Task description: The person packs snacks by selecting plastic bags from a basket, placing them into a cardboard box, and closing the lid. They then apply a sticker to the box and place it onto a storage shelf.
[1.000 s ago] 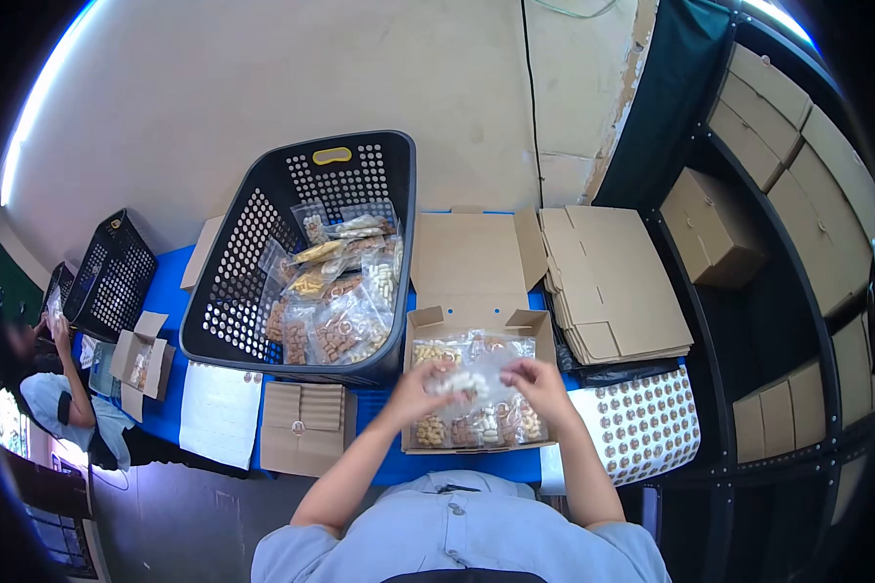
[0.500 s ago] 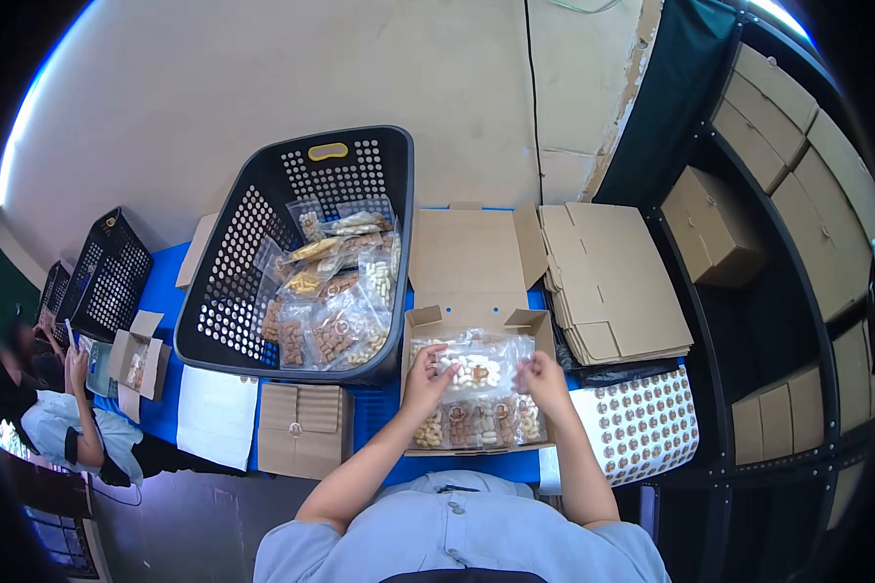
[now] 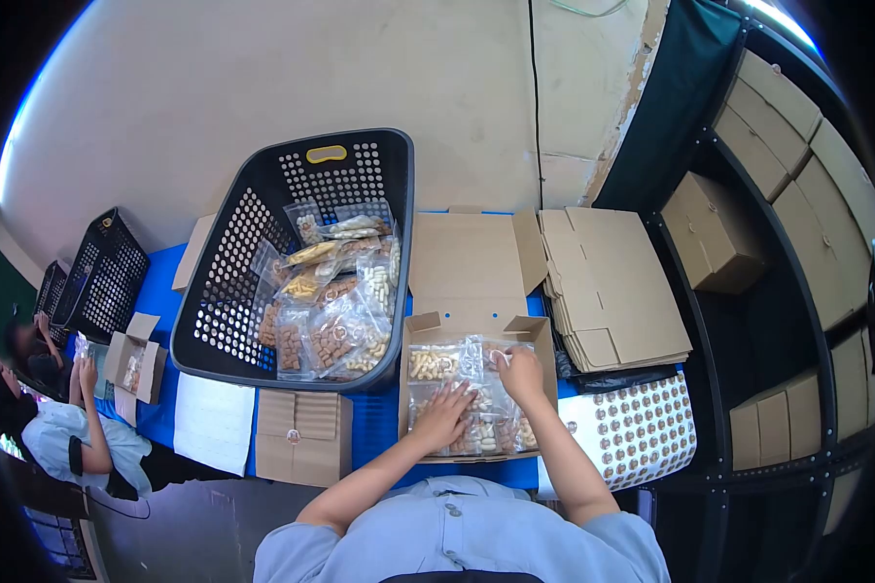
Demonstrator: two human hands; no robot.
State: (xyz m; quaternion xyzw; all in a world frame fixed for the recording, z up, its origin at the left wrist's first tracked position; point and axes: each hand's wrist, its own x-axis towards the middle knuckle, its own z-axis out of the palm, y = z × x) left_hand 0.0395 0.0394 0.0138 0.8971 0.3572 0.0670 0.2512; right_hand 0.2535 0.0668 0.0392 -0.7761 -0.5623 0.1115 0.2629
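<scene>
An open cardboard box (image 3: pixel 469 255) stands in front of me with its lid raised at the back. Clear plastic bags of small pieces, some pale and some brown, lie in rows inside it. My left hand (image 3: pixel 442 418) rests flat on the front bags with its fingers apart. At the back right of the box, my right hand (image 3: pixel 520 377) has its fingers bunched on a clear bag (image 3: pixel 493 352); its fingertips are partly hidden. Beside it, at the back left, lies a bag of pale yellow pieces (image 3: pixel 434 362).
A black perforated basket (image 3: pixel 233 282) holds more filled bags. Flattened boxes (image 3: pixel 617 282) are stacked at right, behind a sticker sheet (image 3: pixel 642 423). A closed box (image 3: pixel 303 437) stands at left. Another person (image 3: pixel 83 428) works at far left; shelves of boxes (image 3: pixel 826 223) line the right.
Both hands have gone down from holding a bag of white pieces above the box to the bags inside. My left hand has flattened out; my right hand has moved slightly inward.
</scene>
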